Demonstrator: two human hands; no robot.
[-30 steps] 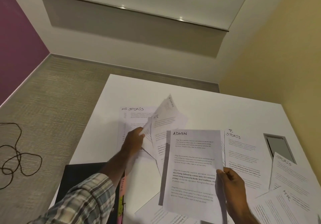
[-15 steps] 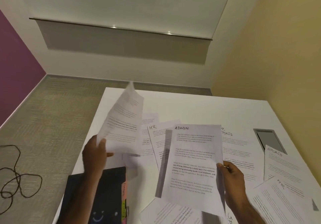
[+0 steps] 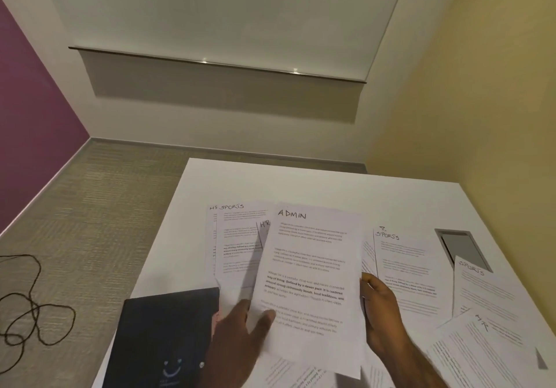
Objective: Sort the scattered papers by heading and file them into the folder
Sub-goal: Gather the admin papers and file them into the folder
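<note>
At the near middle of the white table (image 3: 301, 183), your right hand (image 3: 382, 315) pinches the right edge of the white printed sheet headed ADMIN (image 3: 310, 267). Your left hand (image 3: 237, 336) takes its lower-left corner, thumb on top. The sheet is raised over the other papers. It looks light and floppy, likely to sag or crease, so support it at opposite edges. The dark navy folder (image 3: 162, 336) lies at 8 o'clock of it, a white sheet headed SPORTS (image 3: 237, 237) at 10 o'clock, and another SPORTS sheet (image 3: 403, 267) at 3 o'clock.
</note>
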